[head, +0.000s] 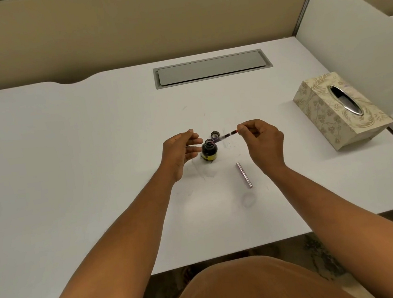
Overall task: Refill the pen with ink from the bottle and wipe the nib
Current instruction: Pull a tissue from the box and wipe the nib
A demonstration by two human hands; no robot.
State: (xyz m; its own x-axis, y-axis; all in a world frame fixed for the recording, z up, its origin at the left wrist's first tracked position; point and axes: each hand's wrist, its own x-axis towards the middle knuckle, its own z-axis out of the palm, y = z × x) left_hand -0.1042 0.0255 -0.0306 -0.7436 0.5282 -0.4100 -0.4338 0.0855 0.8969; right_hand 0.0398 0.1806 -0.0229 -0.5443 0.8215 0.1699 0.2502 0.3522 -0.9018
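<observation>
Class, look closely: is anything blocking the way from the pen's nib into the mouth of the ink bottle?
Nothing visible. The ink bottle stands uncapped, its cap on the desk behind it, and the pen pinched by the right hand already has its tip at the mouth.

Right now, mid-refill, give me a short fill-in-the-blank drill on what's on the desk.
1. The right hand pinches the back end of the pen, whose nib end dips into the open ____.
2. The left hand hovers beside the ink bottle, holding ____.
3. The bottle cap sits just ____ the bottle.
4. The patterned tissue box stands at the desk's ____ side.

Missing words: ink bottle; nothing; behind; right
</observation>
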